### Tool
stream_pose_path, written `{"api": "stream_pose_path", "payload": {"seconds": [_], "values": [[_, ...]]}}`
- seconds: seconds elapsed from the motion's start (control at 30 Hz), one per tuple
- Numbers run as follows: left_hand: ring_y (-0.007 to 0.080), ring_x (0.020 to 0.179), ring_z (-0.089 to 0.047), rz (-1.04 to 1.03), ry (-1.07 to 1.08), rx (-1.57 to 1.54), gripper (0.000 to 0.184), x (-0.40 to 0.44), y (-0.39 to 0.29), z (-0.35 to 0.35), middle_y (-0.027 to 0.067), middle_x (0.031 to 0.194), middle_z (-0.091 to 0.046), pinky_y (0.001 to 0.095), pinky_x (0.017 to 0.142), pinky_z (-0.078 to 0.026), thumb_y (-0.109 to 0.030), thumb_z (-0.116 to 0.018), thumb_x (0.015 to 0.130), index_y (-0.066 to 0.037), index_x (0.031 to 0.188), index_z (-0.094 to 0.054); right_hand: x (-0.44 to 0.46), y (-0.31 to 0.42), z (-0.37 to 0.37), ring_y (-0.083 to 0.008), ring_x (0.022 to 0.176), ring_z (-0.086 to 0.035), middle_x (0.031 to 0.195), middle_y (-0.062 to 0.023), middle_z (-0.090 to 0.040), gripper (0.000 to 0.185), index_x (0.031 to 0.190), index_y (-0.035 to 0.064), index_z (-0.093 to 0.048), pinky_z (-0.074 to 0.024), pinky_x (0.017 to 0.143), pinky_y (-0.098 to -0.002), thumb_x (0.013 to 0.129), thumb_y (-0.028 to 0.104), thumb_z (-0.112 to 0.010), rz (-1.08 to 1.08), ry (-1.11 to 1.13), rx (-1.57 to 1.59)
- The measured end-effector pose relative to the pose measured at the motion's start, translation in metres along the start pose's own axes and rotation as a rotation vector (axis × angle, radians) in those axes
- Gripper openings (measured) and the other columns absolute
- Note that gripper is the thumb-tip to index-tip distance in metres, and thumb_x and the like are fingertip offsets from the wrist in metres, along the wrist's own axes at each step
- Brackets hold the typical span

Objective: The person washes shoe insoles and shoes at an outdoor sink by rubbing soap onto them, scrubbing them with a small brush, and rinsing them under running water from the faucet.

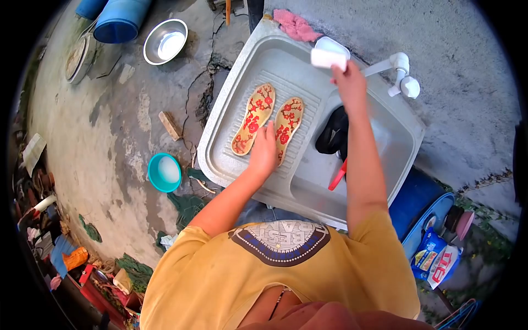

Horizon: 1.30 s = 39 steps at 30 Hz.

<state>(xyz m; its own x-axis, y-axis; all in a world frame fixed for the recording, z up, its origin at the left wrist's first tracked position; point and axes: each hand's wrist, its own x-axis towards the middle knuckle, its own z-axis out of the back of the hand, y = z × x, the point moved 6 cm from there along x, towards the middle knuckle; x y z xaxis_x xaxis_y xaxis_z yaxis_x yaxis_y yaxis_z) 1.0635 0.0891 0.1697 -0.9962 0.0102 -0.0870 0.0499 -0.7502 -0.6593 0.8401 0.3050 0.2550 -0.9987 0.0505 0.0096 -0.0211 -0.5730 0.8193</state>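
Two embroidered insoles, a left one (253, 118) and a right one (289, 122), lie side by side on the ribbed drainboard of the grey sink (220, 118). They are tan with red flowers. My left hand (264, 151) is down between them, over the right insole's edge; how its fingers close is hidden. My right hand (351, 82) grips a blurred white bar of soap (329, 58) above a small white dish (336, 46) on the sink's back rim. Under my right forearm, a black shoe (332, 132) and a red-handled item (338, 176) sit in the basin.
A white tap (400, 69) juts over the sink's right rear. A pink cloth (296, 25) lies on the back rim. On the ground left are a teal basin (164, 172) and a steel bowl (165, 42). A blue barrel (423, 206) stands right, near a detergent bag (437, 258).
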Motion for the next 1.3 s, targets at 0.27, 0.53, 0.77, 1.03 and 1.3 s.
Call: {"api": "stream_pose_path", "payload": {"seconds": [0.27, 0.53, 0.77, 1.03, 1.3], "values": [[0.0344, 0.089, -0.070, 0.221, 0.141, -0.269, 0.052, 0.010, 0.026, 0.001, 0.0154, 0.093, -0.072, 0.0467, 0.080, -0.055, -0.007, -0.073, 0.086, -0.003, 0.136, -0.058, -0.158, -0.050, -0.076, -0.0327, 0.116, -0.064, 0.135, -0.0157, -0.061, 0.034, 0.124, 0.0080, -0.063, -0.0529, 0.096, -0.0447, 0.092, 0.019, -0.071, 0.076, 0.086, -0.179], [0.0328, 0.083, -0.072, 0.256, 0.137, -0.261, 0.041, 0.003, 0.026, 0.004, 0.0142, 0.088, -0.074, 0.0451, 0.077, -0.055, -0.010, -0.072, 0.089, -0.006, 0.129, -0.063, -0.094, -0.012, -0.131, -0.0379, 0.131, -0.051, 0.144, -0.0166, -0.055, 0.064, 0.143, 0.0086, -0.053, -0.0415, 0.111, -0.0489, 0.088, 0.031, -0.077, 0.227, 0.068, -0.406], [0.0260, 0.081, -0.074, 0.274, 0.168, -0.222, 0.041, 0.002, 0.028, 0.003, 0.0112, 0.089, -0.074, 0.0397, 0.075, -0.057, -0.014, -0.071, 0.092, -0.007, 0.132, -0.062, -0.062, 0.016, -0.183, -0.0370, 0.117, -0.058, 0.130, -0.0165, -0.060, 0.052, 0.132, 0.0085, -0.056, -0.0503, 0.098, -0.0468, 0.087, 0.027, -0.075, 0.251, 0.160, -0.539], [0.0198, 0.087, -0.075, 0.364, 0.236, -0.340, 0.045, 0.002, 0.038, -0.002, 0.0105, 0.090, -0.074, 0.0367, 0.079, -0.058, -0.014, -0.061, 0.095, -0.007, 0.139, -0.060, -0.071, 0.019, -0.166, -0.0411, 0.116, -0.061, 0.129, -0.0197, -0.060, 0.046, 0.134, 0.0111, -0.050, -0.0518, 0.094, -0.0528, 0.091, 0.014, -0.067, -0.046, 0.200, -0.311], [0.0107, 0.109, -0.064, 0.583, 0.395, -1.436, 0.059, -0.015, 0.004, -0.004, 0.0032, 0.121, -0.067, 0.0272, 0.091, -0.050, -0.003, -0.048, 0.091, 0.002, 0.149, -0.049, -0.168, -0.010, -0.116, -0.0373, 0.124, -0.058, 0.134, -0.0198, -0.059, 0.044, 0.142, 0.0104, -0.053, -0.0460, 0.106, -0.0437, 0.099, 0.018, -0.061, 0.020, 0.119, 0.129]]}}
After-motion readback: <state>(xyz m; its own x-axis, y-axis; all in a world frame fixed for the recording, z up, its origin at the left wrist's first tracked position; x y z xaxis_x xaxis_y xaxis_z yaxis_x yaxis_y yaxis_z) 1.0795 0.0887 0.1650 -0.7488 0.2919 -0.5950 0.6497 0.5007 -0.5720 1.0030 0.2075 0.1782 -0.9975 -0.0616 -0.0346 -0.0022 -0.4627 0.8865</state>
